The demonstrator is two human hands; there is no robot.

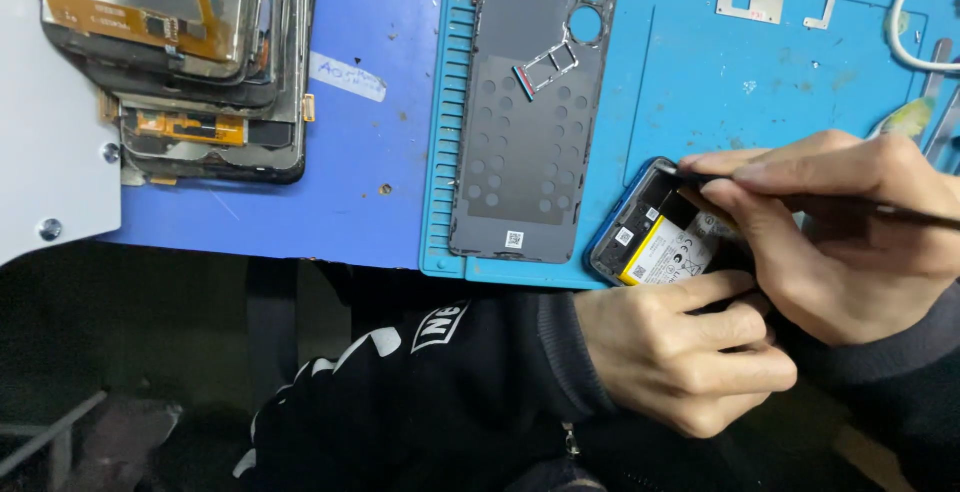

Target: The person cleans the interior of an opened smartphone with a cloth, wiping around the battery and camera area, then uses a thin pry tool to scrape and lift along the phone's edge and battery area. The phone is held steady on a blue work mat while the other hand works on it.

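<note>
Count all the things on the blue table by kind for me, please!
Opened phone held by the left hand, with the right hand on a thin tool: 1
Grey back cover: 1
Card tray: 1
Small metal brackets: 2
Stack of screen panels, too overlapped to count singly: 1
Total: 6

Both hands are bare, with no gloves, rings or watch showing. The left hand (680, 352) comes out of a dark sleeve (520, 362) ending in a ribbed grey cuff (565, 352). The black fabric beyond that cuff bears white printed shapes and a small patch. The right hand (850, 222) meets a dark grey sleeve at its wrist.
</note>
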